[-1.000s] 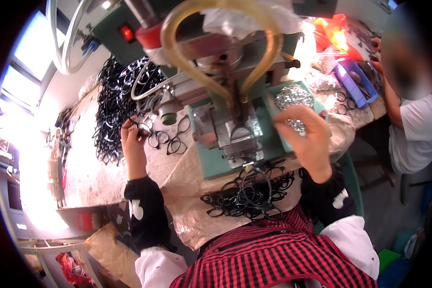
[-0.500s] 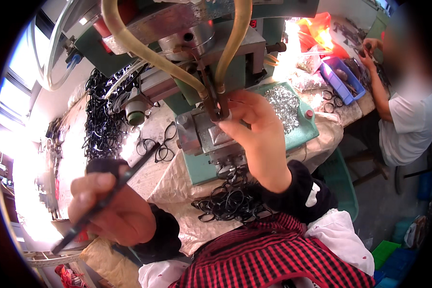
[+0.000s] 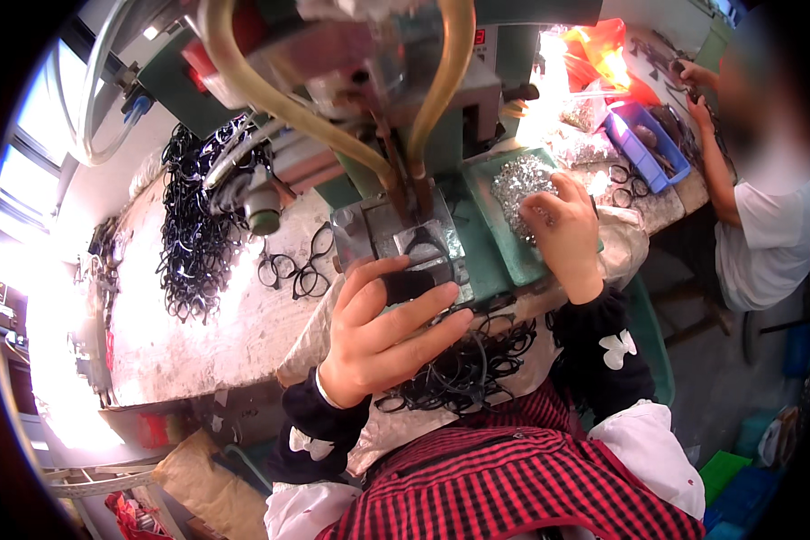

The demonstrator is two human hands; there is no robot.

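My left hand [image 3: 378, 337] reaches over the machine's metal fixture [image 3: 450, 238], its fingers curled about a black eyeglass frame [image 3: 426, 241]. One of those fingers wears a black cover; the thumb is hidden. Just above the frame, two copper-coloured electrode arms [image 3: 409, 193] come down. At the right, my right hand [image 3: 567, 243] hovers over a green tray [image 3: 506, 247] of small shiny metal pieces [image 3: 517, 180]. Thumb and fingertips are pinched together there; whatever they hold is too small to make out.
Yellowish hoses [image 3: 450, 81] hang from the press. Black eyeglass frames [image 3: 459, 369] lie heaped before me, with a larger pile [image 3: 193, 225] at the left. A blue bin [image 3: 648, 148] and a bright orange bag [image 3: 598, 58] stand far right, near a seated person [image 3: 765, 234].
My left hand has brought the long dark piece from the lower left to the fixture. My right hand has left the electrode tips and moved right, over the tray of metal pieces.
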